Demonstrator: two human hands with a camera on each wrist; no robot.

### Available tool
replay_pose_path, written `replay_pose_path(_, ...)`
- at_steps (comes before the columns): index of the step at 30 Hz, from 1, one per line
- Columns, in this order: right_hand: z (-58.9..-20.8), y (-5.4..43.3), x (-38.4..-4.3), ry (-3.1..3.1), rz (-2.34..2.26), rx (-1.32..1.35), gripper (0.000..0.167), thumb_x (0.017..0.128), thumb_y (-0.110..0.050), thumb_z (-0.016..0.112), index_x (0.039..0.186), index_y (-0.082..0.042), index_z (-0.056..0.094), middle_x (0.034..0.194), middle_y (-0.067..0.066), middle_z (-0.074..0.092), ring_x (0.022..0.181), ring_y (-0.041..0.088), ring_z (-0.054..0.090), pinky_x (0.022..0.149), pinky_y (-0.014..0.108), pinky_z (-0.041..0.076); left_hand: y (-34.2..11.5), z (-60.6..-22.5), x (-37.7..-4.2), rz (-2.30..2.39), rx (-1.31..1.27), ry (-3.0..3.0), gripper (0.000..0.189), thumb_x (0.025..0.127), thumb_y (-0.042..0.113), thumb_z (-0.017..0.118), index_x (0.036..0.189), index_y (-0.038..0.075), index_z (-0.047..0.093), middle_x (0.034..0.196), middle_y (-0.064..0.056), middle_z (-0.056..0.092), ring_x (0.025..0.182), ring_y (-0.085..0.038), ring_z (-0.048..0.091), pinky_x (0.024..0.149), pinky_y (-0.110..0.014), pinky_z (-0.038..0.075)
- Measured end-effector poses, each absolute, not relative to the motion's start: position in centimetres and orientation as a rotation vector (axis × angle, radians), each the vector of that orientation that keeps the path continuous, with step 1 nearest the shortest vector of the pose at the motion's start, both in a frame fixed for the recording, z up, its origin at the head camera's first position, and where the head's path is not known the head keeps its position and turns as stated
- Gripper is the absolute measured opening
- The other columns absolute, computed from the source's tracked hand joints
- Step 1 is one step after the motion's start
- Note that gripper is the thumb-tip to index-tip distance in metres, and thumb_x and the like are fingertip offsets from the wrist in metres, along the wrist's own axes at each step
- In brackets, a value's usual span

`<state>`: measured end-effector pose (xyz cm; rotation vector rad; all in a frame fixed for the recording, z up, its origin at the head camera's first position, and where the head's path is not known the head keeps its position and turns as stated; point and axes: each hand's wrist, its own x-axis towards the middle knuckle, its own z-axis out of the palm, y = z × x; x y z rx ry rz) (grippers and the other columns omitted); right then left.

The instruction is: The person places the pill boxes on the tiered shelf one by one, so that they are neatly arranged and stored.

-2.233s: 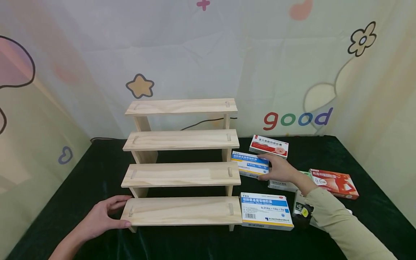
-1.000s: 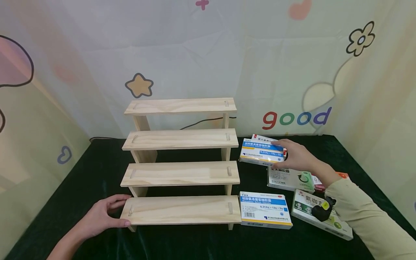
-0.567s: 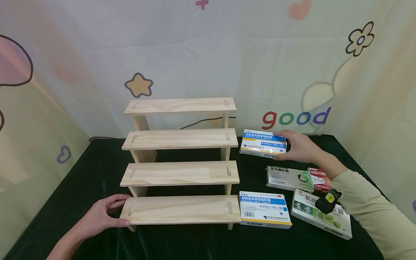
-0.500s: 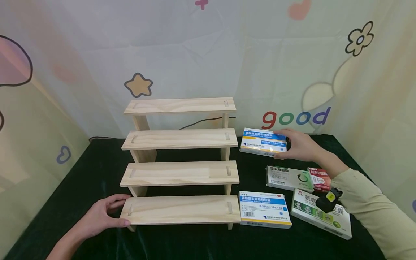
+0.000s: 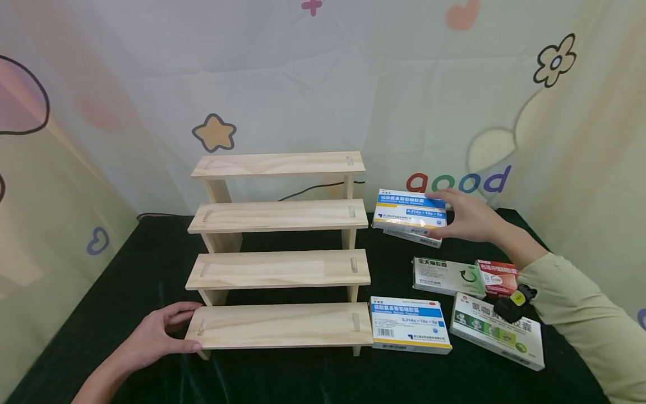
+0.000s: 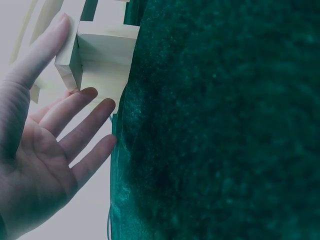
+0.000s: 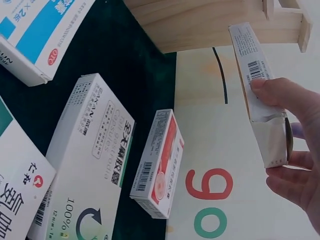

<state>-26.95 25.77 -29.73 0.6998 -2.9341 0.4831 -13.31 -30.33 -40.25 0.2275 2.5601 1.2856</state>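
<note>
My right hand (image 5: 471, 221) pinches a blue-and-white medicine box (image 5: 410, 210) by its right end. In the right wrist view, the thumb lies across the barcode side of that medicine box (image 7: 255, 70). It hangs raised to the right of the wooden stepped rack (image 5: 277, 325), hiding most of a red-and-white medicine box (image 5: 414, 238) on the cloth behind. My left hand (image 5: 164, 336) holds the left end of the rack's lowest step, thumb at the front corner and index finger at the back corner. In the left wrist view, the other fingers (image 6: 82, 130) of this hand stay extended.
A larger blue-and-white box (image 5: 411, 325) lies against the rack's lowest step. To its right are a green-and-white box (image 5: 497, 331), a grey-green box (image 5: 446, 276) and a red box (image 5: 497, 278). Dark green cloth (image 5: 282, 379) covers the table; a printed curtain (image 5: 303, 84) stands behind.
My right hand has taken the smaller blue-and-white medicine box off the cloth beside the rack and lifted it up and slightly right. My left hand has stayed on the lowest step.
</note>
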Motion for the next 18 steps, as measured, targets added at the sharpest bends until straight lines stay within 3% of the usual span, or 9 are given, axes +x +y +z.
replay_pose_path(11, -28.3, 25.7, -27.2, -2.872, 0.471, 0.695, 0.078, 0.069, -0.039, 0.076, 0.132, -0.005, 0.044, 0.127, 0.021, 0.044, 0.101, 0.036, 0.045, 0.081, 0.051, 0.043, -30.3, -40.2, -13.4, 1.291, 0.220, 2.557, 0.070, 0.074, 0.024, 0.075, 0.128, -0.005, 0.041, 0.127, -0.025, 0.049, 0.119, -0.039, 0.044, 0.084, -0.041, 0.043)
replay_pose_path(18, -27.6, 25.2, -27.0, -2.868, 0.459, 0.677, 0.078, 0.070, -0.040, 0.074, 0.132, -0.005, 0.043, 0.134, 0.023, 0.039, 0.112, 0.040, 0.042, 0.083, 0.056, 0.041, -30.3, -40.0, -13.3, 1.266, 0.222, 2.576, 0.070, 0.073, 0.025, 0.075, 0.127, -0.005, 0.042, 0.125, -0.025, 0.050, 0.118, -0.040, 0.045, 0.083, -0.039, 0.043)
